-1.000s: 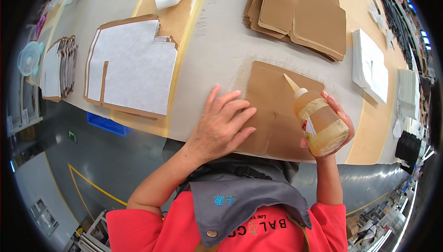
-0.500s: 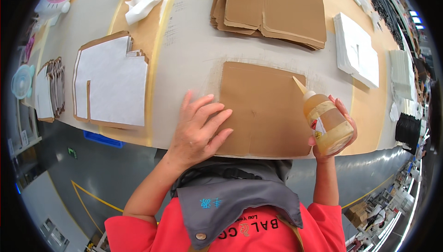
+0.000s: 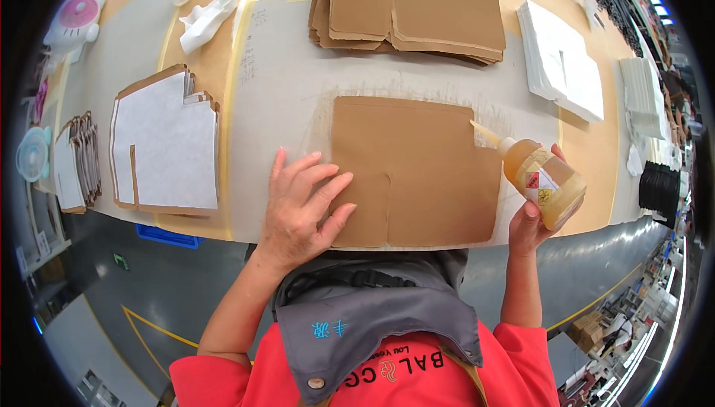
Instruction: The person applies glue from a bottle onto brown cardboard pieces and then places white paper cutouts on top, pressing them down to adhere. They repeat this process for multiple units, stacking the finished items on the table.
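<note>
On the pale work mat (image 3: 283, 72) covering the tabletop (image 3: 216, 57), a flat brown cardboard piece (image 3: 417, 169) lay directly in front of the person, its near edge notched by a short slit. Their left hand (image 3: 302, 202) pressed down on the piece's near left corner, palm flat and fingers (image 3: 328, 187) spread open, gripping nothing. Their right hand (image 3: 532, 217) was wrapped around a squeeze bottle of amber glue (image 3: 540, 180), fingers closed on its body, tilted so the thin nozzle (image 3: 485, 133) pointed at the cardboard's right edge, just beside a cut-out step there.

No glue line was clear on the brown surface, so gluing of this piece seemed barely begun; whether a bead had left the nozzle could not be told. Faint smears marked the mat around the piece.

Farther back lay a thick stack of matching brown cardboard pieces (image 3: 410, 8), which looked like work waiting or finished; the pictures did not settle which. To the left sat a stack of white-faced pieces (image 3: 164, 142), and beyond it a smaller bundle (image 3: 78, 161). White sheets (image 3: 562, 64) lay at the right. A crumpled white glove (image 3: 208, 16) and a pink gadget (image 3: 71, 23) rested at the far left.
</note>
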Tool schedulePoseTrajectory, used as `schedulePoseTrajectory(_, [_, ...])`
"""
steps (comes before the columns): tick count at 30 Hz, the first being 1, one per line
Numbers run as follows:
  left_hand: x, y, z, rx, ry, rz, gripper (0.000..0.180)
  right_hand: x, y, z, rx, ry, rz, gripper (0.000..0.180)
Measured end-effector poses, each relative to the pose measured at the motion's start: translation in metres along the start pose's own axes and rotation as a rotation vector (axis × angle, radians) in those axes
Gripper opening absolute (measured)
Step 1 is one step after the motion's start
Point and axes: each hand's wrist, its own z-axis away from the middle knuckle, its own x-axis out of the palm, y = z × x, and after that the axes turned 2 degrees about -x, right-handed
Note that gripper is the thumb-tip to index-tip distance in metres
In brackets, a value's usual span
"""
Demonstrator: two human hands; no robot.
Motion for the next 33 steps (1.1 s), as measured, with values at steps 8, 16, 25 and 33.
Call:
schedulePoseTrajectory(8, [0.000,0.000,0.000,0.006,0.013,-0.010,0.040,-0.020,-0.008,0.017,-0.015,-0.029,0.011,0.103])
schedulePoseTrajectory(16, [0.001,0.001,-0.001,0.014,0.004,-0.032,0.040,-0.037,-0.009,0.023,-0.086,-0.020,0.137,0.104])
schedulePoseTrajectory(25, [0.002,0.001,0.000,0.027,0.020,-0.045,0.038,-0.051,-0.016,0.024,0.038,0.112,0.084,0.100])
schedulePoseTrajectory(33, [0.004,-0.001,0.002,0.046,0.037,-0.062,0.038,-0.071,-0.026,0.045,0.057,0.128,0.058,0.097])
